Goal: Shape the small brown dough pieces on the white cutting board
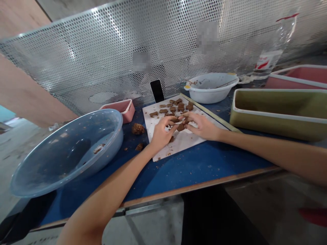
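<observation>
Both hands meet over a white board (184,144) that lies on the blue table. My left hand (162,132) comes in from the left, its thumb and fingers curled against a small brown clay-like piece (181,127). From the right, my right hand (202,125) has its fingertips on the same cluster of brown pieces. The fingers partly hide what each hand grips. Beyond the fingertips, several small brown blocks (172,109) lie in loose rows on the board. Another brown bit lies under my left hand.
A large blue basin (76,149) is at left, near a pink container (129,110) and a rough brown lump (138,128). A phone (157,91) leans against perforated metal. A white basin (212,92), green planter (278,114), pink planter (296,81) and plastic bottle (274,51) are at right.
</observation>
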Tool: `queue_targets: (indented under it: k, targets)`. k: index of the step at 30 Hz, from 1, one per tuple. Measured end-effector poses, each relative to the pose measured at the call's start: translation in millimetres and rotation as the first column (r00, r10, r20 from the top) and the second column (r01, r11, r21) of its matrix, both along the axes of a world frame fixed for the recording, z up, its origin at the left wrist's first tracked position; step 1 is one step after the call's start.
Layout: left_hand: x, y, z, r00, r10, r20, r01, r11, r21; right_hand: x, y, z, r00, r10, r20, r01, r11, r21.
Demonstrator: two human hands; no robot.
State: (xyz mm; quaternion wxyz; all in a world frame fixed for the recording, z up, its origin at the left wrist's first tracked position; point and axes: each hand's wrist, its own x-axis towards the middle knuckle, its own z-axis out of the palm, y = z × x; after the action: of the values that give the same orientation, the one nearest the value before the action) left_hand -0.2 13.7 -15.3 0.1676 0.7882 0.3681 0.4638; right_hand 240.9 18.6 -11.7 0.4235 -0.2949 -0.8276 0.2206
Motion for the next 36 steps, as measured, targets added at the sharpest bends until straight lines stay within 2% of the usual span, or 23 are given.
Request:
queue_targets:
  k: [5,10,16,23,30,36]
  targets:
    - [0.4,0.1,1.5,1.000,-0.009,-0.005,0.009,1.000,0.013,0.4,0.5,0.2,0.998,-0.054,0.027,0.054,0.998,0.032]
    - [-0.3,-0.2,3.2,1.000,-0.012,-0.005,0.012,1.000,-0.013,0.9,1.4,0.7,0.998,0.015,0.055,-0.018,0.998,0.052]
    - [-2.4,0.6,2.7,1.000,-0.031,-0.002,0.031,0.999,-0.041,-0.8,1.1,-0.6,0.991,-0.086,0.107,0.071,0.989,0.129]
    - [0.2,1.2,3.8,0.987,-0.131,0.089,0.137,0.988,-0.067,3.8,1.7,-1.1,0.985,-0.133,0.110,0.115,0.981,0.159]
    - [0.5,3.1,5.4,0.984,-0.123,0.129,0.135,0.986,-0.094,5.7,5.0,-3.0,0.981,-0.147,0.127,0.113,0.964,0.243]
    - [1.2,3.0,6.8,0.988,-0.098,0.119,0.112,0.987,-0.117,4.3,5.4,-3.1,0.989,-0.121,0.080,0.101,0.972,0.214]
